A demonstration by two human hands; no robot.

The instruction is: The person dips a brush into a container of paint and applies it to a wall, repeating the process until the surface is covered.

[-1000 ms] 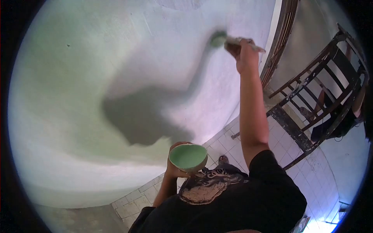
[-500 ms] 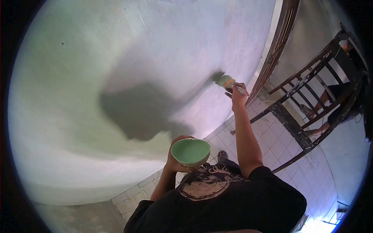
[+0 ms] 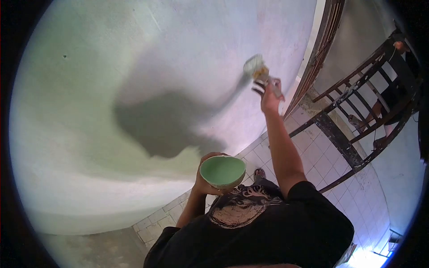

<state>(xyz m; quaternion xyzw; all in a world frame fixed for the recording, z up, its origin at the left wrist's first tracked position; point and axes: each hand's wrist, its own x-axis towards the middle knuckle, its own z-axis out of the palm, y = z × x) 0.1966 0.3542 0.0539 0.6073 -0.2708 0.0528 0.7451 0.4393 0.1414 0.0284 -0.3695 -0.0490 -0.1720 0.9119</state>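
My left hand is wrapped round the side of a rounded bowl held in front of my chest. Pale green paint lies inside it. With my arm stretched out to the right, my right hand grips a wide paintbrush by its handle, some fingers spread beside it. The brush's bristles, coated in pale paint, point up and overlap the wall in this view. The wall is whitish with green patches at the left, and my shadow falls across it.
A dark wooden frame with slats leans at the right, with another person partly hidden behind it. Brown wooden trim edges the wall. White tiles cover the floor by my foot.
My right hand has moved the brush upward along the wall, and its bristles have swung to point more upward. The bowl has shifted slightly right. The person behind the frame has moved.
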